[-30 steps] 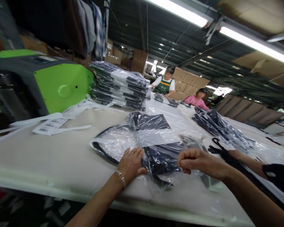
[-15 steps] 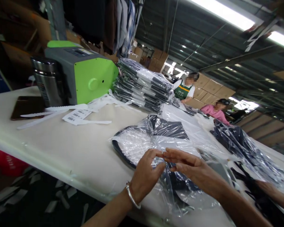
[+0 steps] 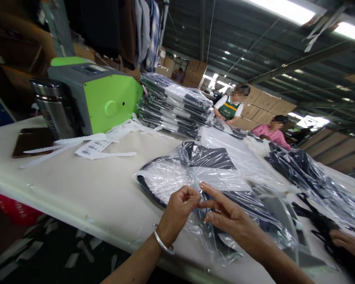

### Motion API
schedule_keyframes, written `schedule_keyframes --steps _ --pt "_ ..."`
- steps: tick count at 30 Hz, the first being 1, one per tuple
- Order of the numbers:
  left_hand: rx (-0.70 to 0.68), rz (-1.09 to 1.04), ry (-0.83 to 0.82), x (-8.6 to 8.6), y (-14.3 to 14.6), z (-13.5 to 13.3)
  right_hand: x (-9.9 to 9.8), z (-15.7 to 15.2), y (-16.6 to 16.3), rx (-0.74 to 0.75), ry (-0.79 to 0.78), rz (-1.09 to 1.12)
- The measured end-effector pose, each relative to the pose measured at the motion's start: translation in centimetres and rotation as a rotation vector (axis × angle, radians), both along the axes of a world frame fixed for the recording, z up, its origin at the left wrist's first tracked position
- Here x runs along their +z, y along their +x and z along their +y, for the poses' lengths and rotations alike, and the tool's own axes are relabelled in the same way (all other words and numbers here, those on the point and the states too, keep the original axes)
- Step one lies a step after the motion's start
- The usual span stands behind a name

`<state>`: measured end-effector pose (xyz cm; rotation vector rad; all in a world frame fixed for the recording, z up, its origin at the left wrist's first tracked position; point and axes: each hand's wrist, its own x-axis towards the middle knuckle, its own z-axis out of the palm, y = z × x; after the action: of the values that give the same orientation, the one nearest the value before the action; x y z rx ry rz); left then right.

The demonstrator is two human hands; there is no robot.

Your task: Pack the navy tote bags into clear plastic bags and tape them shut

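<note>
My left hand [image 3: 177,213], with a silver bangle at the wrist, is closed in a pinch above a clear plastic bag [image 3: 165,177]. What its fingertips hold, if anything, is too small to make out. Close against it, my right hand [image 3: 230,221] has its fingers stretched and apart, the fingertips near the left thumb. Under both hands lies the bag with a dark folded garment [image 3: 208,156] inside, its near end loose and crinkled. Part of the bag is hidden behind my hands.
A green and grey machine [image 3: 109,102], a steel flask [image 3: 51,110], a phone [image 3: 32,142] and white label strips [image 3: 93,148] occupy the table's left. Bagged garments [image 3: 174,108] are stacked behind. Another person's hand [image 3: 349,244] is on dark straps at right. Two co-workers [image 3: 229,108] are farther back.
My left thumb and fingers have come together into a pinch. My right fingers have spread apart beside them. The view has shifted slightly.
</note>
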<state>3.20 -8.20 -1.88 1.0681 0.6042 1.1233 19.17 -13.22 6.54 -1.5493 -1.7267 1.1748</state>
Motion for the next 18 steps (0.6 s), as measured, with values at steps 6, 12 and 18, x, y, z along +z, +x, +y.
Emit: schedule_keyframes --steps 6,12,18 --pt "-0.118 0.292 0.044 0.4 -1.6 3.1 -2.2 1.9 2.9 0.115 0.554 -0.793" --pt "-0.295 0.687 0.111 1.2 -0.9 10.4 -2.8 7.0 5.4 0.319 0.802 -1.186" --pt "-0.335 0.928 0.13 0.3 0.9 14.6 -4.4 10.6 7.7 0.436 0.799 -1.217"
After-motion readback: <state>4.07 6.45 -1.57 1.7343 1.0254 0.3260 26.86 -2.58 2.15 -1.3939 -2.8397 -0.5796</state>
